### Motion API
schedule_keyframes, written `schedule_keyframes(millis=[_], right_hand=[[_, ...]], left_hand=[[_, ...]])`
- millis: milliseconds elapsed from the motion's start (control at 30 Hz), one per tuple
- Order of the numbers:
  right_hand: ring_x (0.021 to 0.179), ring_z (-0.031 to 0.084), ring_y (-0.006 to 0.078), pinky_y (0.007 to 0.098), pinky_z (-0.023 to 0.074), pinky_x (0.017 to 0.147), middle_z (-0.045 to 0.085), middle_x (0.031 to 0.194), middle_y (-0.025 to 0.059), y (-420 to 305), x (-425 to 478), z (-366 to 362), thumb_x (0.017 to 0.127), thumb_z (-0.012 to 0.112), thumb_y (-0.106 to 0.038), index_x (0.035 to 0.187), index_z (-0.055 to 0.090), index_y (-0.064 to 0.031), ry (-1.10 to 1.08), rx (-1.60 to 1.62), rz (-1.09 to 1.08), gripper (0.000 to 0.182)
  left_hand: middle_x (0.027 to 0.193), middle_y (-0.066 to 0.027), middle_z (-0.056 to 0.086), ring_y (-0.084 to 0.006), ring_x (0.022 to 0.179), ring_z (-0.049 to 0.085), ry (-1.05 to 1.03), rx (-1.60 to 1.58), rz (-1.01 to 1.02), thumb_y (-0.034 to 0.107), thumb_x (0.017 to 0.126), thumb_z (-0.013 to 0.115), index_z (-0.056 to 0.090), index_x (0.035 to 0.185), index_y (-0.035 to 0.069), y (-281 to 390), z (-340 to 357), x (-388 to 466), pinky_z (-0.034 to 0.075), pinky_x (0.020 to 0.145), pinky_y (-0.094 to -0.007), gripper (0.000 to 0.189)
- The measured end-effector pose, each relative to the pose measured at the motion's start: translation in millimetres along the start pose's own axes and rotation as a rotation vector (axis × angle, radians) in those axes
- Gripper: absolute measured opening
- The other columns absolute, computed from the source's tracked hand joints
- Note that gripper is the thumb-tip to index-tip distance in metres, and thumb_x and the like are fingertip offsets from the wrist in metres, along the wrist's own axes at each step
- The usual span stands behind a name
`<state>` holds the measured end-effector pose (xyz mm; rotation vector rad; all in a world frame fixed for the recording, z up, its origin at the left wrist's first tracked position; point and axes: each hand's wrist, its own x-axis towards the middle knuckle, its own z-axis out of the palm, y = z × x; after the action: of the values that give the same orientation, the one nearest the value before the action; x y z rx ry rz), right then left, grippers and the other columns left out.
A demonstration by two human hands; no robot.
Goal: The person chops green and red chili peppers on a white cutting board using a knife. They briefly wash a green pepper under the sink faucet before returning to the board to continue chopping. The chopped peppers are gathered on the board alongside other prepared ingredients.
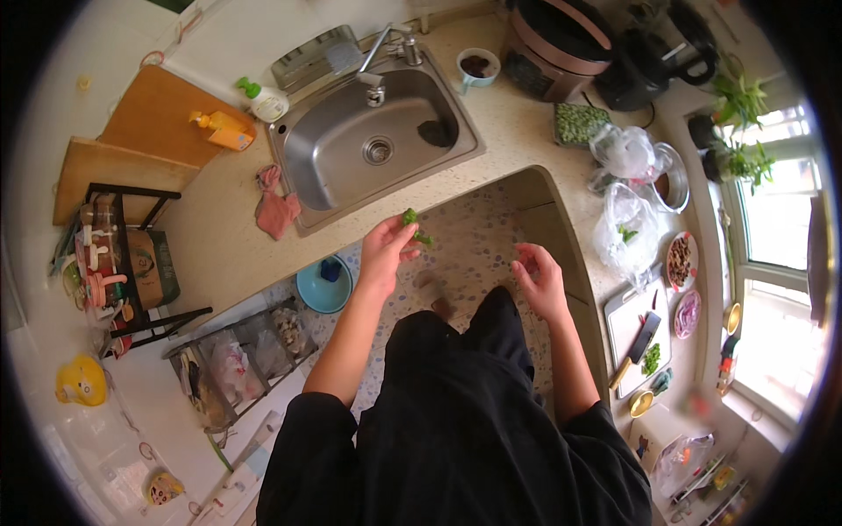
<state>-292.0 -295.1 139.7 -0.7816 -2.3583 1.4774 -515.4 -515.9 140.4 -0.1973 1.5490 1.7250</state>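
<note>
My left hand (pixel 385 256) pinches small green vegetable pieces (pixel 411 220) between thumb and fingers, just off the counter edge near the sink. Part of the green is covered by the fingers. Over the floor to the right, my right hand (pixel 543 283) hangs with loosely curled fingers and nothing visible in it. The steel sink (pixel 316 164) lies ahead with a dark patch, perhaps a mat, in its far right corner. Off to the right, a white cutting board (pixel 621 329) carries a cleaver (pixel 641 342) and chopped greens (pixel 651 359).
Plastic bags (pixel 628 220) and a plate of brown pieces (pixel 681 262) stand on the right counter. A pink cloth (pixel 277 212) lies left of the sink. On the floor are a blue basin (pixel 324 296) and a storage rack (pixel 247 368). The counter edge (pixel 569 223) curves rightward.
</note>
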Motion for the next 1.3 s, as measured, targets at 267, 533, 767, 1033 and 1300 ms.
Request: schedule_keyframes(millis=[267,533,767,1033,1300], right_hand=[[0.067,0.059,0.0128,0.0292,0.0501,0.065,0.064,0.079,0.0042,-24,120,70,0.096,0.067,-0.008,0.140,0.057,-0.0055,-0.129,-0.011,-0.014,0.045],[0.079,0.071,0.0370,0.0488,0.0550,0.073,0.073,0.085,0.0152,-16,325,149,0.092,0.065,-0.017,0.154,0.040,-0.0188,-0.231,-0.215,-0.022,0.067],[0.092,0.069,0.0492,0.0579,0.0545,0.085,0.072,0.097,0.0286,-23,494,224,0.089,0.061,-0.024,0.159,0.027,-0.0167,-0.241,-0.410,-0.073,0.078],[0.109,0.069,0.0462,0.0554,0.0552,0.094,0.071,0.117,0.0281,-19,573,264,0.089,0.065,-0.031,0.159,0.031,-0.0198,-0.333,-0.591,0.050,0.079],[0.086,0.071,0.0447,0.0575,0.0570,0.081,0.075,0.095,0.0207,-14,495,238,0.090,0.062,-0.026,0.157,0.035,-0.0276,-0.224,-0.444,0.039,0.073]], left_hand=[[0.109,-0.0028,0.070,-0.0113,0.091,0.067,0.167,0.193,0.134,0.014,0.098,0.072,0.067,0.126,0.004,25,-53,110,0.054,0.072,-0.0262,0.030],[0.111,-0.0041,0.071,-0.0122,0.090,0.070,0.252,0.387,0.104,0.014,0.096,0.074,0.067,0.127,0.005,46,-67,232,0.055,0.071,-0.0271,0.032],[0.106,-0.0039,0.070,-0.0138,0.088,0.070,0.254,0.161,-0.008,0.014,0.096,0.075,0.066,0.127,0.007,57,-63,299,0.056,0.073,-0.0284,0.033],[0.103,-0.0051,0.070,-0.0142,0.084,0.069,0.235,-0.070,-0.180,0.013,0.096,0.074,0.066,0.129,0.007,72,-59,325,0.058,0.071,-0.0311,0.034],[0.111,-0.0058,0.069,-0.0183,0.092,0.071,0.162,-0.081,-0.211,0.011,0.099,0.070,0.062,0.131,0.007,75,-73,338,0.060,0.080,-0.0332,0.033]])
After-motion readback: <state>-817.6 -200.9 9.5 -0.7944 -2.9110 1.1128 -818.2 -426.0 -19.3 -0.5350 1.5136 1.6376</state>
